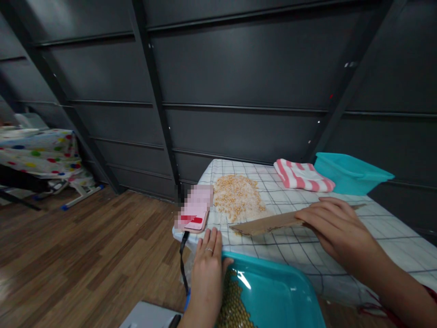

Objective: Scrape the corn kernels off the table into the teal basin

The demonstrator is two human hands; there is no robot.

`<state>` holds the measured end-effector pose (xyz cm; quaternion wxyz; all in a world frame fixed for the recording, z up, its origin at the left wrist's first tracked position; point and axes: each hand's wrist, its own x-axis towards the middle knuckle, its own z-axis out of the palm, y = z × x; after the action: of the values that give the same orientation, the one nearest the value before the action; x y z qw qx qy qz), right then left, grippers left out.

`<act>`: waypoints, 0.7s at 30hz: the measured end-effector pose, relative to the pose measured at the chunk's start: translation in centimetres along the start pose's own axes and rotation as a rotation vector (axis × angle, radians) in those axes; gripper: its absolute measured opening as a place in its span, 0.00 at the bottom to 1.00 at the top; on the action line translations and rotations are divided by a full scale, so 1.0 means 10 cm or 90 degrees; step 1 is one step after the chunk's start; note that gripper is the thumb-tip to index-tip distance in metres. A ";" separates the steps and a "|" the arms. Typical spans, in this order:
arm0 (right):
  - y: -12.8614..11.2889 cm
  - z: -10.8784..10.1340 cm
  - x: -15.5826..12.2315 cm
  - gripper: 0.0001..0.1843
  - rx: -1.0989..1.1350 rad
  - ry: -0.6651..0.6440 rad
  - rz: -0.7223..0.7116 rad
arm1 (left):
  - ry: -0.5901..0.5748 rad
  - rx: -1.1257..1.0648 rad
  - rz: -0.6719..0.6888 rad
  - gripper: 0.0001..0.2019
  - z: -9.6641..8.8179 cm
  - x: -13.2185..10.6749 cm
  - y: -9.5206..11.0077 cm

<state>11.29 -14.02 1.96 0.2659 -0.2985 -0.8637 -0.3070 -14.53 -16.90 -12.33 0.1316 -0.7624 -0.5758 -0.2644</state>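
Observation:
My left hand point(207, 264) grips the rim of a teal plastic tub point(273, 296) at the table's near edge; the tub holds yellow grains in its left corner. My right hand point(336, 223) is closed on one end of a long strip of brown cardboard point(266, 223), which lies flat on the checked tablecloth point(307, 246). The strip's far end sits just below a pile of yellow grains mixed with white rice point(237, 198) spread on the cloth.
A phone with a cable point(194, 212) lies at the table's left corner. A red-and-white striped cloth point(302, 175) and a second teal tub point(348, 173) sit at the back. Dark metal wall behind; wooden floor and a polka-dot covered stand point(41, 152) to the left.

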 end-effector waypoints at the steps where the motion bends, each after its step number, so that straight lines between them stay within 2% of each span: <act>1: 0.00 0.01 -0.01 0.16 -0.001 -0.001 0.000 | 0.000 0.007 -0.001 0.25 0.00 0.00 0.00; 5: 0.03 -0.03 -0.05 0.17 0.012 -0.018 0.007 | 0.004 0.024 0.005 0.24 0.00 0.00 0.01; 10: 0.06 -0.10 -0.08 0.15 0.019 0.003 0.023 | 0.007 0.010 0.005 0.25 0.02 -0.01 0.00; 21: 0.02 -0.02 -0.06 0.16 0.026 -0.011 -0.020 | 0.000 0.032 0.015 0.25 0.04 -0.02 -0.01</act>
<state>11.91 -14.20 1.78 0.2599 -0.2823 -0.8764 -0.2911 -14.54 -16.86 -12.75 0.1541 -0.7653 -0.5736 -0.2482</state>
